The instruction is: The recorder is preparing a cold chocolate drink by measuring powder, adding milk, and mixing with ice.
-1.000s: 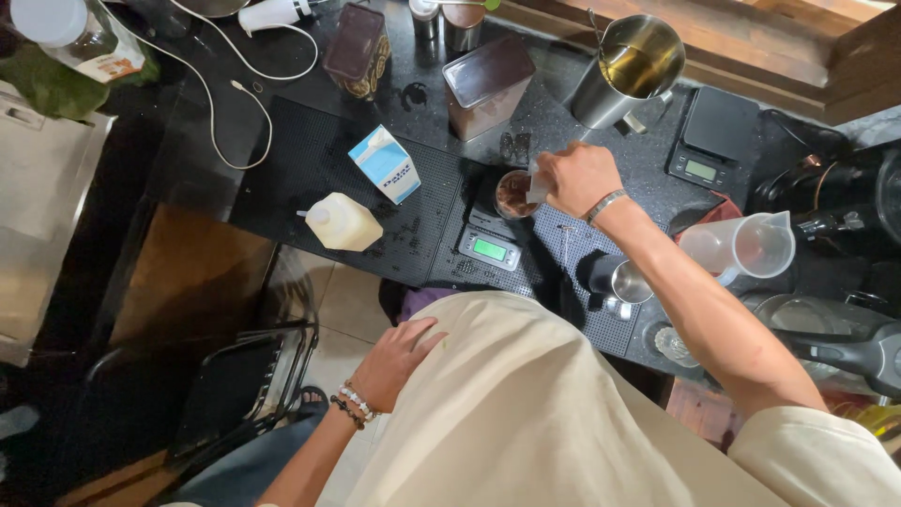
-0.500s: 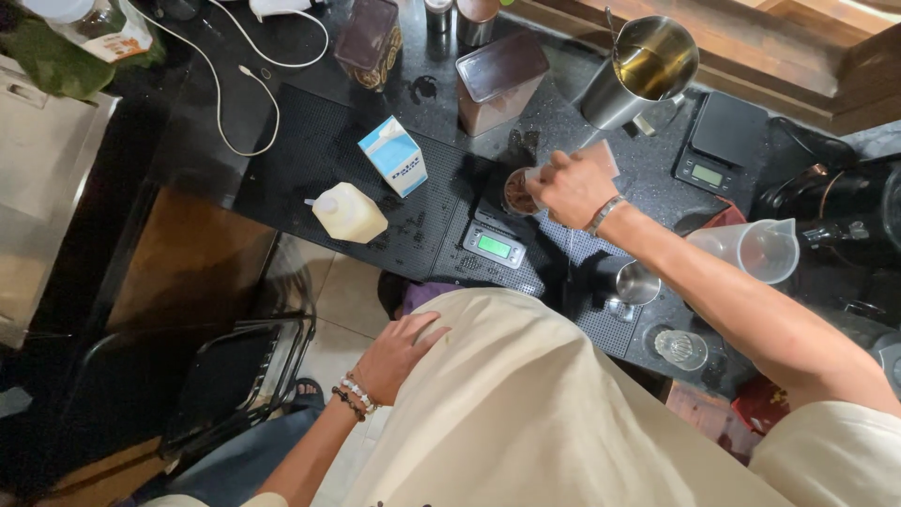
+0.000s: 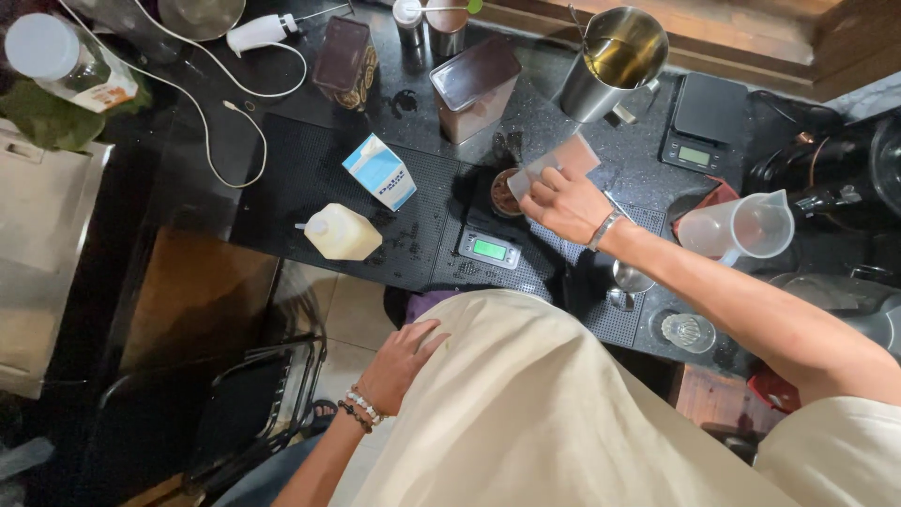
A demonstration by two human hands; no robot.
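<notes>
Seen from above, a person in a cream-coloured garment stands at a black stone counter (image 3: 310, 89) crowded with drink-making gear. The right hand (image 3: 563, 202) reaches forward over the counter, a thin metal bracelet on its wrist. Its fingers (image 3: 537, 185) are pressed together in a pinch on the corner of a small translucent plastic pouch (image 3: 556, 161), held tilted just above a small round cup of dark brown powder (image 3: 505, 192). The cup sits on the far end of a small dark digital scale with a lit green display (image 3: 490, 248), which rests on a black ribbed rubber mat (image 3: 310, 178).

The left hand (image 3: 402, 361) is well away from the counter, low against the person's hip. Its fingers are spread and lie flat on the cream cloth, holding nothing; beaded bracelets circle the wrist.

On the mat to the left stand a small blue and white carton (image 3: 379, 172) and, nearer the counter's edge, a squat cream-coloured plastic bottle (image 3: 340, 233). Beyond the cup sits a brown rectangular tin (image 3: 475, 84), and to its right a steel pitcher of yellowish liquid (image 3: 612, 62). A second, larger black scale (image 3: 702, 120) lies further right, with a clear plastic measuring jug (image 3: 740, 227) on its side near the right forearm.
</notes>
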